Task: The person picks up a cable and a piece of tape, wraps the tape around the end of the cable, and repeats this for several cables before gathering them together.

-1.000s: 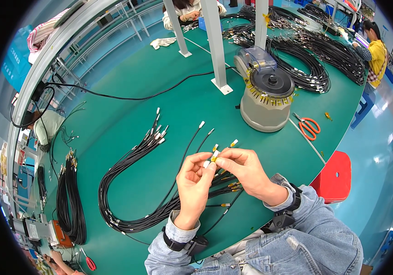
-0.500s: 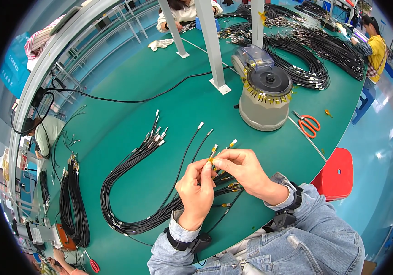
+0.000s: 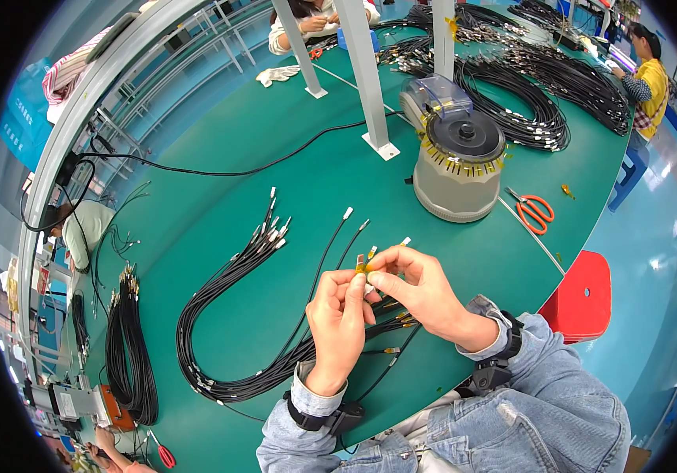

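Observation:
My left hand (image 3: 337, 319) and my right hand (image 3: 423, 292) meet over the green table. Thumbs and fingers of both pinch a cable end (image 3: 360, 260) with a small piece of amber tape on it. The taped part is mostly covered by my fingertips. Beneath and beside them lies a bundle of black cables (image 3: 244, 386), curved in a U, its far ends tipped with white and metal connectors. Several ends near my right hand carry amber tape. Two separate cable ends (image 3: 347, 214) point away just left of my hands.
Beyond my hands stands a round grey tape dispenser (image 3: 456, 185), with orange-handled scissors (image 3: 533, 211) to its right. A metal post (image 3: 366, 87) rises from the table. More cable bundles lie left (image 3: 129, 355) and far right (image 3: 512, 110). A red stool (image 3: 583, 296) stands right. Other people sit around.
My fingers have shifted slightly on the cable end, and more of its tip now shows above them. My right fingers have risen a little. The far co-worker's hands have moved.

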`<state>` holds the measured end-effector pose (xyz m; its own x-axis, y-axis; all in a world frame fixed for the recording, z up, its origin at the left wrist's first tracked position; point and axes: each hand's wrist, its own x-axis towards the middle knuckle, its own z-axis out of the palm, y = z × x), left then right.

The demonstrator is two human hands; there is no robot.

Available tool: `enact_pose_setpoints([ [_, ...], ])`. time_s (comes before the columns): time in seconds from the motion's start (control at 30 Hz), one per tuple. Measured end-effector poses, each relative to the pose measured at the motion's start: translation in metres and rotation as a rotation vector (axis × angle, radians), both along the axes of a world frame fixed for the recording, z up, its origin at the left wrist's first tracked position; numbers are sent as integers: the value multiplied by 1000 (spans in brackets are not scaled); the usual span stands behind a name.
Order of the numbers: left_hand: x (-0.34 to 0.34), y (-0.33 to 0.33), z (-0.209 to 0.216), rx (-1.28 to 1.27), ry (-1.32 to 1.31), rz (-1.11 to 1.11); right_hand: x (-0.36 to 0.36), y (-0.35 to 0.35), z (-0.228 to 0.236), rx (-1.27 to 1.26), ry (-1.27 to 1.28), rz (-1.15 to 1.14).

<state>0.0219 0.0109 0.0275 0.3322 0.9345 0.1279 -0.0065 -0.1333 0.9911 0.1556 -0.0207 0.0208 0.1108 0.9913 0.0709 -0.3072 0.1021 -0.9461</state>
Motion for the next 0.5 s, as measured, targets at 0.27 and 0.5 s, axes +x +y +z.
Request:
enact_pose_setpoints([
  [0.27, 5, -3, 0, -38, -29, 9, 4, 2, -10, 25, -12, -16],
  [0.5, 6, -5, -1, 29, 41, 58, 2, 1, -8, 18, 75, -8],
])
